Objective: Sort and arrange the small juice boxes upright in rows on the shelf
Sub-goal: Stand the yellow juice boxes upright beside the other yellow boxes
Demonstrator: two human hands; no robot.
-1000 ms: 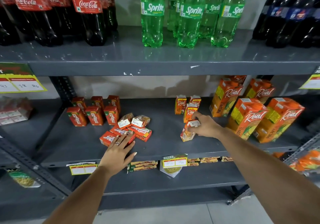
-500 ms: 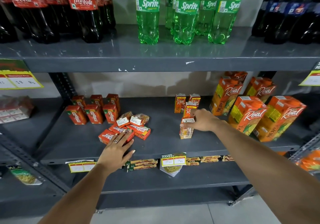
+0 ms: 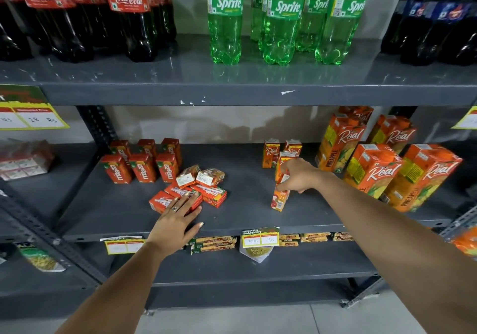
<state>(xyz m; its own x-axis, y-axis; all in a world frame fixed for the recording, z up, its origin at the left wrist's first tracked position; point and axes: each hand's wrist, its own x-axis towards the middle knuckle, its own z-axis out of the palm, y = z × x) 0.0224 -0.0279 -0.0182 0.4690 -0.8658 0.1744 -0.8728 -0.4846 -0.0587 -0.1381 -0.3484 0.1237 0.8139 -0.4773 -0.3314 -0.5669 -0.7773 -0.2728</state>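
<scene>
Juice boxes being sorted: one small Real box going upright, the pile waiting.

Left of the pile of toppled boxes [image 3: 196, 189], six Maaza boxes [image 3: 143, 160] stand in two rows on the shelf [image 3: 245, 220]. The left hand [image 3: 178, 220] lies open and flat on the pile's near edge. Right of the pile, the right hand [image 3: 296, 176] pinches a small Real box [image 3: 280, 199], which a second ago was tilted and now stands upright. Next, I judge, release it squarely, then lift one from the pile.
</scene>
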